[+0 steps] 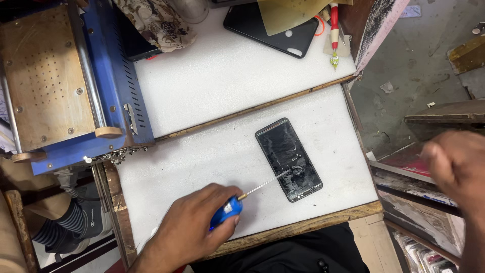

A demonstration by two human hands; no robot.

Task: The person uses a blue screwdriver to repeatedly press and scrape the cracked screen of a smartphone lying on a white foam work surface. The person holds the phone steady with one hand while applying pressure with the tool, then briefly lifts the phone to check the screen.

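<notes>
Left hand (194, 225): nearest to us, our fingers wrap tight round the blue handle of the screwdriver (237, 202), whose thin shaft reaches out to touch the phone.
Phone (288, 159): flat on the white desk (202, 156), glass cracked; we judge it light, stiff, brittle and slick, best held by its long edges.
Right hand (454, 164): blurred, off the desk's right side, fingers curled in; we cannot tell whether it holds anything.

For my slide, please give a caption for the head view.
Left hand holds a blue-handled screwdriver to a cracked phone on a white table.
</notes>
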